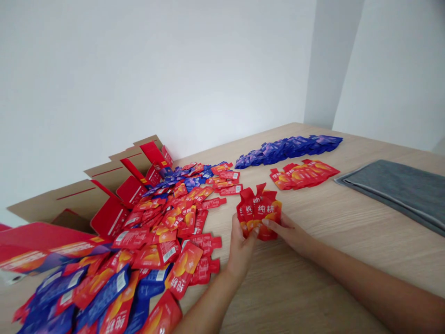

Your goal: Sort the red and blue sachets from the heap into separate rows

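Several red pouches (260, 211) with orange fruit prints are fanned out upright just above the table, fronts toward me. My left hand (242, 239) grips their lower left side, thumb across the front. On the lower right, my right hand (287, 228) pinches the same pouches between thumb and fingers. A row of overlapping red pouches (304, 174) lies flat on the table beyond my hands. Left of my hands spreads a loose heap of red and blue pouches (181, 215), some showing barcodes.
A long row of overlapping blue pouches (288, 150) lies near the back of the table (347, 222). Folded grey cloth (399, 188) rests at the right. Open red cardboard boxes (111, 215) stand along the left against the white wall (194, 69).
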### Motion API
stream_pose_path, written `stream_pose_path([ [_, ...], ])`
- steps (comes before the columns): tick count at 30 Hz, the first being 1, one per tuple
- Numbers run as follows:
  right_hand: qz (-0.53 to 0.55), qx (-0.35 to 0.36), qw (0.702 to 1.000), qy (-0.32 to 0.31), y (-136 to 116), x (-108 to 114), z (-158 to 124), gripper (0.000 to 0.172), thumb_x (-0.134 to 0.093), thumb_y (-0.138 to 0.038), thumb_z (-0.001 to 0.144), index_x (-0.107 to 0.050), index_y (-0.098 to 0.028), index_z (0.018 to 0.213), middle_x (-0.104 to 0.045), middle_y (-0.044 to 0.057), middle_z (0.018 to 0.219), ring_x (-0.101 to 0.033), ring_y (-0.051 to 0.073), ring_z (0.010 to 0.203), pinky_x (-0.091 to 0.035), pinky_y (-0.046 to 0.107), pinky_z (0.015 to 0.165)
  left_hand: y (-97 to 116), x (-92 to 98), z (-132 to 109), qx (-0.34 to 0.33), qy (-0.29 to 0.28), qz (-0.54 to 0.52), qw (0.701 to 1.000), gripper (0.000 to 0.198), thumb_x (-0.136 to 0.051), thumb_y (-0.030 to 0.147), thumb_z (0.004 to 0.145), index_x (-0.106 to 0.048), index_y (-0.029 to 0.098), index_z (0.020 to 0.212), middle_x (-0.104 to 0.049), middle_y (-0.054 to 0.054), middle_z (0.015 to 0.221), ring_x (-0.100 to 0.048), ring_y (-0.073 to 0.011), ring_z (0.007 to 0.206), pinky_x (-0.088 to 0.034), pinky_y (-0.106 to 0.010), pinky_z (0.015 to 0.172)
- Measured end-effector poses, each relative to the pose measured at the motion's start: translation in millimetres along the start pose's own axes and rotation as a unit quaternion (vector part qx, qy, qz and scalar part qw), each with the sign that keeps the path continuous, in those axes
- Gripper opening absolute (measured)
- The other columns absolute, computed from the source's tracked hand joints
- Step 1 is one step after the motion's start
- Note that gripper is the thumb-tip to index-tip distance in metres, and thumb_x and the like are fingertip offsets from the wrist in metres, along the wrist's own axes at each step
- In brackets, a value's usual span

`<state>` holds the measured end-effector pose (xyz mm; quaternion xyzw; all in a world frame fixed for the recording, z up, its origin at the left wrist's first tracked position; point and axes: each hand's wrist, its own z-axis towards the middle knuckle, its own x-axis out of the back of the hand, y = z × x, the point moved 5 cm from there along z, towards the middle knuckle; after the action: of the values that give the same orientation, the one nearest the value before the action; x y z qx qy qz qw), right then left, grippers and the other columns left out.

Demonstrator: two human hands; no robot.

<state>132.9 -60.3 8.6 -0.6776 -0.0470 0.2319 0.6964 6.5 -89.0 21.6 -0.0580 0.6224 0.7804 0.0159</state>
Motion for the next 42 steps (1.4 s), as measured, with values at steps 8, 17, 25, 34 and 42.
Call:
stream_pose_path([
  [8,-0.125,0.096,0.987,0.018,-1.1,-0.7,4.0,0.048,-0.070,-0.035,0.072,-0.052,-0.025,0.115,-0.060,0.006,0.116,-0.053,0.027,0.112,-0.035,0.043,0.105,-23.7,9.0,18.0,0.048,-0.032,0.040,0.998,0.052,-0.060,0.011,0.060,-0.053,0.018,0.111,-0.062,-0.006,0.114,-0.054,-0.0236,0.112,-0.037,-0.037,0.102],
  [17,-0.113,0.082,0.990,0.024,5.3,-2.2,4.5,0.049,-0.067,-0.031,0.074,-0.039,-0.023,0.114,-0.058,0.006,0.109,-0.056,0.023,0.102,-0.043,0.040,0.094,-26.9,0.7,21.4,0.000,-0.086,0.216,0.973,0.055,-0.047,0.003,0.057,-0.055,0.017,0.111,-0.057,-0.009,0.119,-0.048,-0.0246,0.116,-0.031,-0.039,0.106],
  [25,-0.119,0.059,0.991,0.009,8.0,-10.0,4.7,0.046,-0.061,-0.026,0.077,-0.036,-0.024,0.116,-0.060,0.005,0.108,-0.059,0.022,0.099,-0.045,0.042,0.091,-1.8,102.7,87.0,-0.008,-0.039,0.696,0.717,0.044,-0.043,0.005,0.074,-0.050,0.009,0.118,-0.052,-0.019,0.126,-0.044,-0.0253,0.123,-0.034,-0.038,0.103],
  [34,-0.106,0.048,0.992,0.046,11.9,-2.6,9.8,0.050,-0.068,-0.032,0.070,-0.045,-0.025,0.114,-0.062,0.006,0.113,-0.058,0.025,0.106,-0.042,0.045,0.097,-7.3,65.8,79.4,-0.008,-0.125,0.693,0.710,0.029,-0.041,0.011,0.084,-0.062,0.013,0.104,-0.065,-0.014,0.112,-0.057,-0.0235,0.108,-0.037,-0.036,0.098],
  [42,0.022,-0.024,0.996,0.084,21.4,6.2,15.0,0.053,-0.071,-0.035,0.066,-0.042,-0.025,0.109,-0.064,0.005,0.107,-0.064,0.023,0.095,-0.053,0.042,0.083,-11.8,35.0,81.4,0.084,-0.050,0.459,0.883,0.025,-0.044,0.026,0.084,-0.062,0.016,0.070,-0.071,-0.011,0.082,-0.064,-0.0247,0.085,-0.046,-0.034,0.079],
])
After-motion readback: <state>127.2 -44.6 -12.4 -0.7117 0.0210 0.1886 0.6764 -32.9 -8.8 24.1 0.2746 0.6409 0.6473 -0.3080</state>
